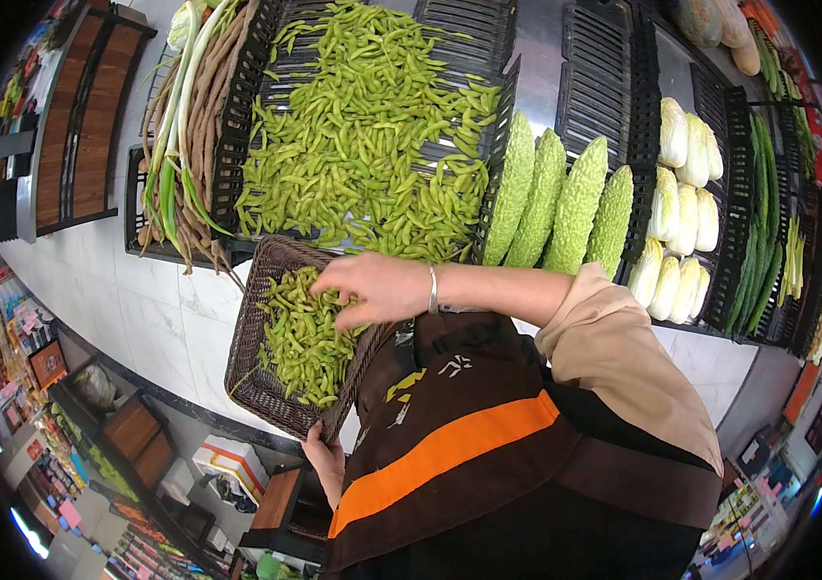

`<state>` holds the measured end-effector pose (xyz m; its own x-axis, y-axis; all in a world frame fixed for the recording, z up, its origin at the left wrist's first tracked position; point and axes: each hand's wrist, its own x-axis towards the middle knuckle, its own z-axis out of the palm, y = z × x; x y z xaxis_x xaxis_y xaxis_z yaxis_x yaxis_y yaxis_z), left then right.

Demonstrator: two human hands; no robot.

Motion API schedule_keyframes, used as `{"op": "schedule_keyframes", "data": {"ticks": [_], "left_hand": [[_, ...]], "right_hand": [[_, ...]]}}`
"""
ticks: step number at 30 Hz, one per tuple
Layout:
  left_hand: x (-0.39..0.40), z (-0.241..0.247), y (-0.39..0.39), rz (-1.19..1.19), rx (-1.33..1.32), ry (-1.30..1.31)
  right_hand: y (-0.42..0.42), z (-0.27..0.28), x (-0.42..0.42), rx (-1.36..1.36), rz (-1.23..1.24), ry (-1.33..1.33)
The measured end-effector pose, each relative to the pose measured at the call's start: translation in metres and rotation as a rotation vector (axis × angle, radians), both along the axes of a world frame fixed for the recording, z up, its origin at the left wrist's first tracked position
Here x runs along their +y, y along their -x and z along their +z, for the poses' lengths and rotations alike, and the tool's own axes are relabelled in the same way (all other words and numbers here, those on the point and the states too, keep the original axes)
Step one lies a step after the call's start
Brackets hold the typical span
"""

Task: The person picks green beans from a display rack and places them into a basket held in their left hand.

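Observation:
A dark brown woven basket (244, 366) holds a heap of green soybean pods (309, 355) and rests against the apron at its right side. My left hand (325, 457) grips the basket's lower rim. Over the pods in the basket is my right hand (374, 286), slightly blurred, its fingers apart and bent down; whether they touch the pods is hard to tell. A silver bracelet (433, 290) circles the right wrist. Beyond the basket, many more green soybean pods (374, 123) lie spread on a black slatted display tray (472, 36).
Left of the pods stand long brown roots (219, 87) and green onions (182, 109) in a black crate. To the right lie bitter melons (577, 203), Chinese cabbages (685, 210) and long green vegetables (759, 225) behind black dividers. A wood-panelled stand (84, 109) is at far left.

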<state>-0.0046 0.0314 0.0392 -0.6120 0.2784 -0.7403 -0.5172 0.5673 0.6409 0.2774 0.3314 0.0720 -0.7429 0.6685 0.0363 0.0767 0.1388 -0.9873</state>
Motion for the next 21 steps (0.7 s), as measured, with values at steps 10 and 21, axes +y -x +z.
{"op": "schedule_keyframes", "data": {"ticks": [10,21], "left_hand": [[-0.016,-0.015,0.012,0.009,-0.077,-0.04],[-0.01,-0.007,0.008,0.026,-0.035,0.014]], "right_hand": [[-0.101,-0.058,0.075,-1.106,-0.396,-0.212],[-0.095,-0.094,0.092,-0.849,-0.251,-0.563]]}}
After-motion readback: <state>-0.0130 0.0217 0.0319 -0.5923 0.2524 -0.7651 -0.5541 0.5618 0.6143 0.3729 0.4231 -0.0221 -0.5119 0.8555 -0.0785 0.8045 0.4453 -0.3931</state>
